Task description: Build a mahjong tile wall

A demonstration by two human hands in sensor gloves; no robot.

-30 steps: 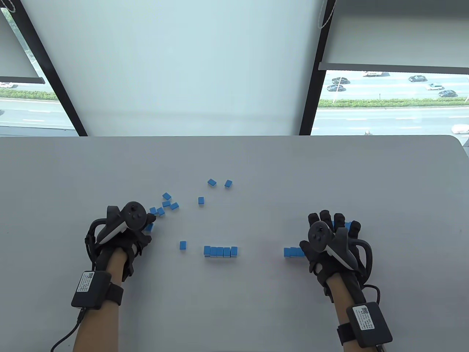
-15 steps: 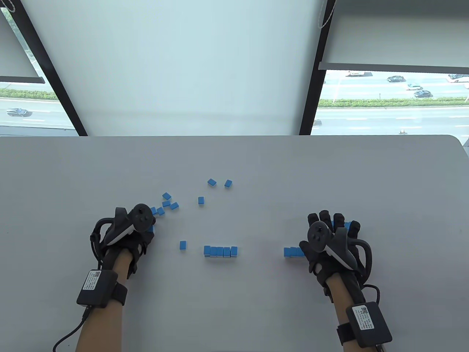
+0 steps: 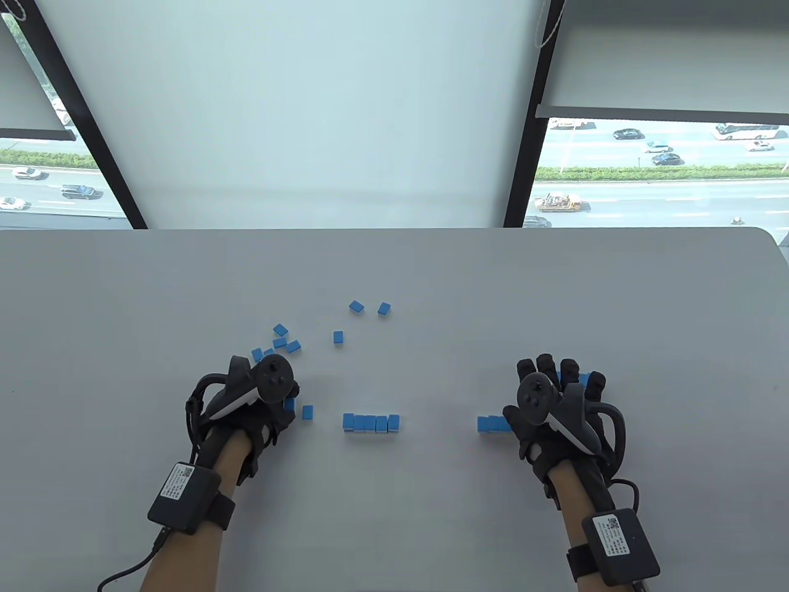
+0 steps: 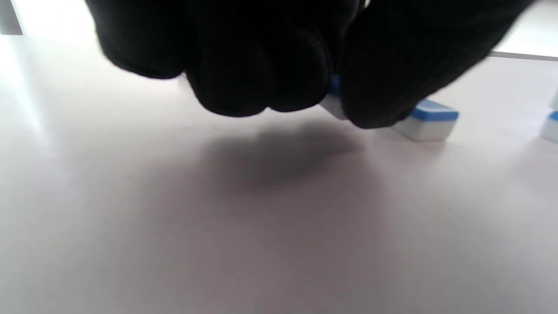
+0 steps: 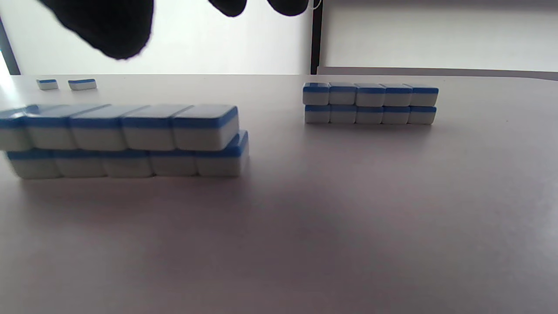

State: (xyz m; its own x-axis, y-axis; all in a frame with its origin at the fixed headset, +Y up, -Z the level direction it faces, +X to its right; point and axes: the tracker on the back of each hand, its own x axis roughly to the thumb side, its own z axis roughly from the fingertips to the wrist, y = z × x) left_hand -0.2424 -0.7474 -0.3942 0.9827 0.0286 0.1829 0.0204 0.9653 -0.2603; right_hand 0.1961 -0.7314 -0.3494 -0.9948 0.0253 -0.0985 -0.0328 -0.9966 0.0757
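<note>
Table view. Left hand (image 3: 262, 401): clenched over a tile (image 3: 289, 404), blue edge showing at its fingertips. Single tile (image 3: 307, 412) lies just right of that hand; middle wall (image 3: 372, 422) is further right along the same line, long axis running left to right. Left hand is much the nearer to both. Loose tiles (image 3: 280, 340) are scattered beyond it, two more (image 3: 370, 307) further back. Right hand (image 3: 558, 404): fingers straight, resting over the right wall (image 3: 493, 423), grasping nothing. White labels with square codes on the wrist packs; the print is too small to read.

Left wrist view. Fingers (image 4: 257, 65) and thumb pinch the tile (image 4: 333, 98), held tilted above the table (image 4: 261, 226). Single tile (image 4: 425, 124) lies flat just beyond, blue face up. No writing visible.

Right wrist view. Fingertips (image 5: 109, 26) hang clear at the top edge, holding nothing. Right wall (image 5: 124, 139): two layers, five tiles per layer in view, top layer set slightly off the lower. Middle wall (image 5: 370, 102): two layers of five, well apart. Tile faces hidden; no markings legible.
</note>
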